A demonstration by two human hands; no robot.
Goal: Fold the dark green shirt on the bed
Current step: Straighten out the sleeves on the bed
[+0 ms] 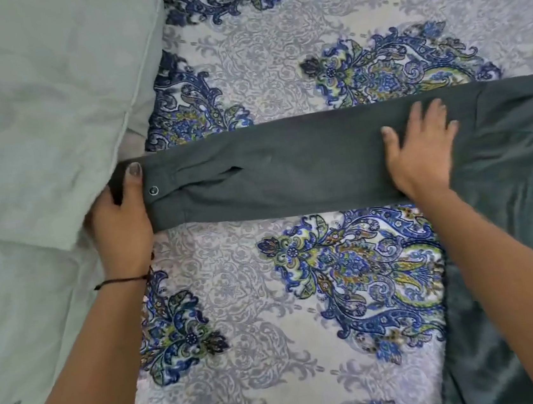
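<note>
The dark green shirt (506,194) lies on the bed at the right, its body running off the right and bottom edges. One long sleeve (271,168) stretches flat to the left across the bedsheet. My left hand (121,218) pinches the buttoned cuff at the sleeve's far left end, thumb on top. My right hand (419,151) rests flat with spread fingers on the sleeve near the shoulder.
The bedsheet (253,303) is pale grey with blue and green paisley print. A pale green pillow (39,111) lies at the upper left, touching the cuff end, and a second pale green pillow (33,328) lies below it along the left edge.
</note>
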